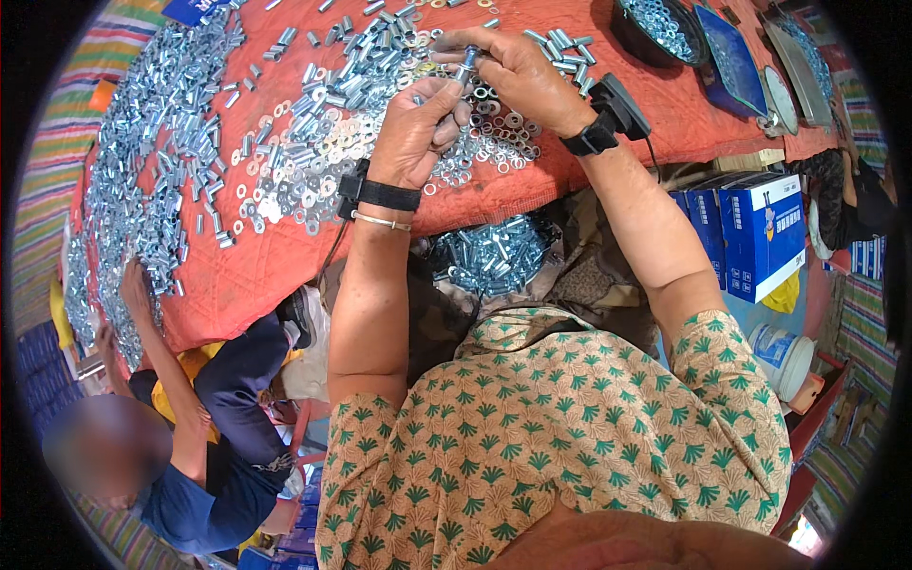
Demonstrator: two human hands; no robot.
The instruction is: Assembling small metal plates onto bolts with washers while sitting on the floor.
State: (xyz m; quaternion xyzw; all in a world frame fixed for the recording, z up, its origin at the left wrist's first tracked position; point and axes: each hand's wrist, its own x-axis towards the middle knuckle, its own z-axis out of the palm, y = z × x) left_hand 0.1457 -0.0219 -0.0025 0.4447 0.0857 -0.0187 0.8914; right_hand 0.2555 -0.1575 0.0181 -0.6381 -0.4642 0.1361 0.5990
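Observation:
A slim, shiny metal bolt (pixel 465 68) with a bluish top end stands between my two hands above the table. My left hand (pixel 418 128) pinches its lower part between thumb and fingers. My right hand (pixel 532 81) closes its fingers round the upper end. Under and around my hands lie flat washers (pixel 332 128), spring rings (pixel 503 133) and short metal sleeves (pixel 375 47). Close to my body, below the table edge, a container full of bolts (pixel 494 256) sits in my lap. My fingers hide part of the held bolt.
A red cloth (pixel 285 304) covers the table. To the left spreads a big heap of metal sleeves (pixel 142 123), where a co-worker's hands (pixel 138 290) reach in. A black bowl (pixel 657 28), a blue tray (pixel 730 62) and blue boxes (pixel 760 237) stand at the right.

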